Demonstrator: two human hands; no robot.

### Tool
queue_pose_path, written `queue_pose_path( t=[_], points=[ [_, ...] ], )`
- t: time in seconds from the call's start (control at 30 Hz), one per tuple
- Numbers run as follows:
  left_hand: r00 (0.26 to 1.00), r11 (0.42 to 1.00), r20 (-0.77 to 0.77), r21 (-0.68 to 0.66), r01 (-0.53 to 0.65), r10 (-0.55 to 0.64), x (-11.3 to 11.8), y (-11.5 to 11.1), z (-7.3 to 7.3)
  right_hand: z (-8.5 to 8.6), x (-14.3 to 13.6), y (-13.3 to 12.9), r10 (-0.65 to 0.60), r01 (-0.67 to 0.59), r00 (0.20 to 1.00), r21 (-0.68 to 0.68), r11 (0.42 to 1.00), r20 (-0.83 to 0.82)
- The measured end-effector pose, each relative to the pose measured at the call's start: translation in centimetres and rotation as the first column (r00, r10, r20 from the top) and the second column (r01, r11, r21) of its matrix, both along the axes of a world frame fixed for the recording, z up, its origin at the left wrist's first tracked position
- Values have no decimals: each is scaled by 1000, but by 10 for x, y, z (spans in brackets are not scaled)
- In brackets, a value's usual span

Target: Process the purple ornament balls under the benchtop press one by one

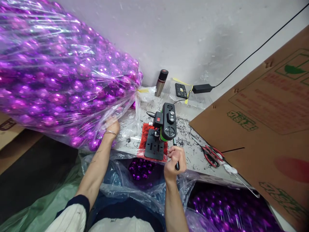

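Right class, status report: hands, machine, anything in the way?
Left hand in bag of purple balls. Right hand gripping machine lever. Scissors lie clear beside.

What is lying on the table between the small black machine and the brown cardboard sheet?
In the head view, red-handled scissors lie between the small black machine and the brown cardboard sheet.

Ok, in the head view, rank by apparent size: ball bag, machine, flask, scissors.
1. Ball bag, far the largest, though nearest the camera.
2. Machine.
3. Scissors and flask look alike; the flask sits farther back, so unsure.
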State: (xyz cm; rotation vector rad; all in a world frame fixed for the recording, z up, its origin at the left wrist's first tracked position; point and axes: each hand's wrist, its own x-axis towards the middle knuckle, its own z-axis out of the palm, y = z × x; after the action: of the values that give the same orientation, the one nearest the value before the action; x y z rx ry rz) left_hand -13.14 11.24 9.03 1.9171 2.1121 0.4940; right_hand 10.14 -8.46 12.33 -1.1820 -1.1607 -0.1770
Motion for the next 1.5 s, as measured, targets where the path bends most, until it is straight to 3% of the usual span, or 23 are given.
queue_pose_path(
  t=[0.07,0.13,0.17,0.23,0.3,0.33,0.4,0.47,0.63,0.83,1.07,1.27,1.37,1.5],
  points=[
    [993,1000,117,-1,4,-4,-3,-1,5,1,0,1,4,-4,1000,15,1000,-6],
    [928,1000,372,-25,8,2,-2,-7,12,1,0,1,6,-6,1000,23,1000,-2],
    [846,999,532,-47,18,10,1,-11,16,2,0,2,4,-4,1000,24,1000,3],
    [590,993,807,-96,73,35,8,-24,23,4,0,2,1,-1,1000,20,1000,11],
    [314,975,945,-151,164,93,17,-40,27,7,1,2,4,-4,1000,15,1000,5],
    [214,960,968,-179,217,132,22,-49,27,10,0,2,9,-9,1000,14,1000,-2],
    [92,926,974,-226,302,208,34,-65,23,17,0,3,16,-16,1000,12,1000,-20],
    [21,904,966,-250,347,259,46,-81,16,26,0,4,18,-18,999,0,1000,-37],
    [-51,851,936,-293,437,348,71,-109,-2,44,2,7,11,-17,997,-73,997,-82],
    [-111,811,903,-312,494,415,76,-117,-10,47,3,6,21,-27,997,-93,995,-72],
    [-112,857,936,-251,451,333,72,-114,-9,45,2,4,32,-37,997,-75,997,-66],
    [-162,814,872,-345,468,462,77,-109,-5,47,2,4,39,-46,996,-90,995,-74],
    [-235,835,862,-312,453,450,80,-109,-2,48,2,3,45,-52,996,-97,994,-76],
    [-217,863,889,-291,413,404,85,-110,-4,49,2,1,29,-37,998,-127,991,-64]
  ],
)
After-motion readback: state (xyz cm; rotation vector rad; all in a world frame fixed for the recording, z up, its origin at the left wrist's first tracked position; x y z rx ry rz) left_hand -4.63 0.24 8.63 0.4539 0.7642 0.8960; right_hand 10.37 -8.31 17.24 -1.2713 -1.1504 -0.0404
